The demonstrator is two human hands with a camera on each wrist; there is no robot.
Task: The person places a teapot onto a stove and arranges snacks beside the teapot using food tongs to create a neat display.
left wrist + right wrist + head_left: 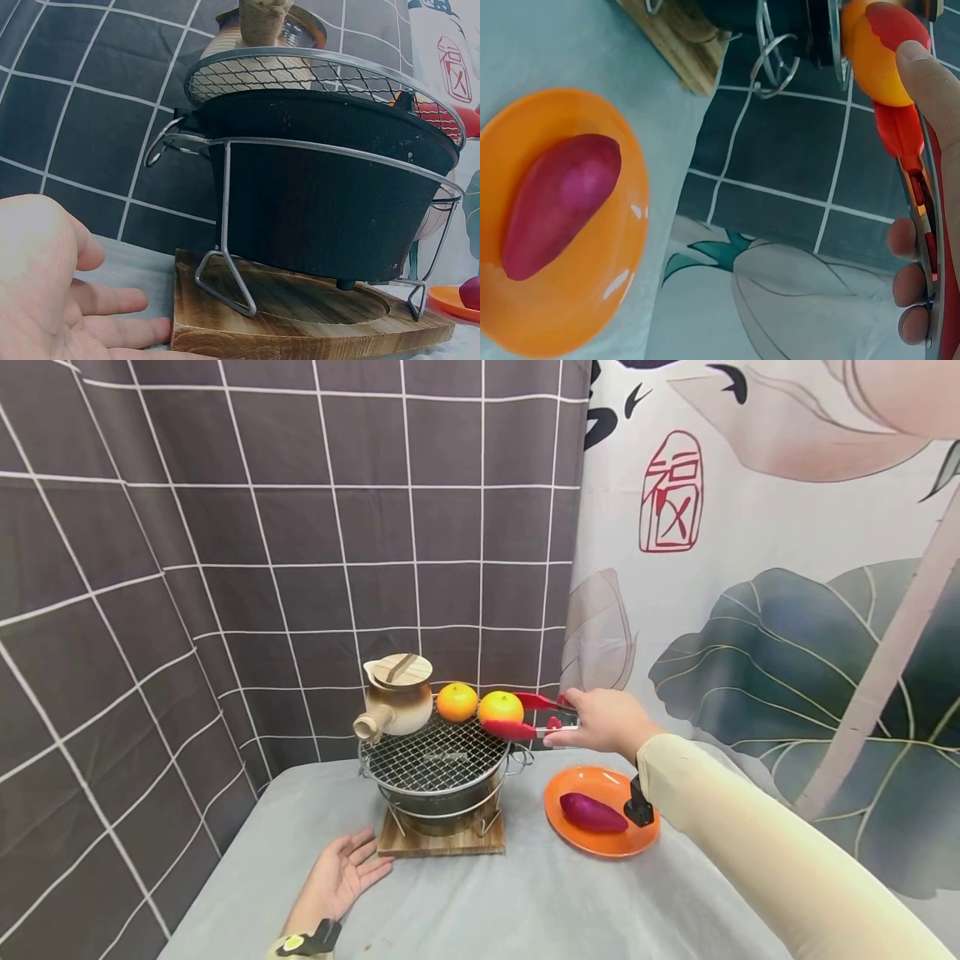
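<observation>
My right hand (pixel 603 720) grips a pair of red-tipped tongs (pixel 557 731), thumb on one arm and fingers curled round the other. Between the tong tips sits an orange (pixel 501 707) at the right side of the round wire grill (pixel 427 760); the right wrist view shows red tips on both sides of the fruit. Another orange (pixel 457 702) rests on the grill just left of it. On the table, my left hand (pixel 341 870) lies palm up with relaxed fingers, fingertips by the wooden base (pixel 315 341) under the stove, holding nothing.
A lidded clay pot (pixel 408 714) with a side handle stands on the grill's back left. The black stove (pixel 322 195) sits in a wire stand. To its right, an orange plate (pixel 566 777) bears a purple sweet potato (pixel 592 812). Grid-patterned cloth (pixel 300 527) hangs behind.
</observation>
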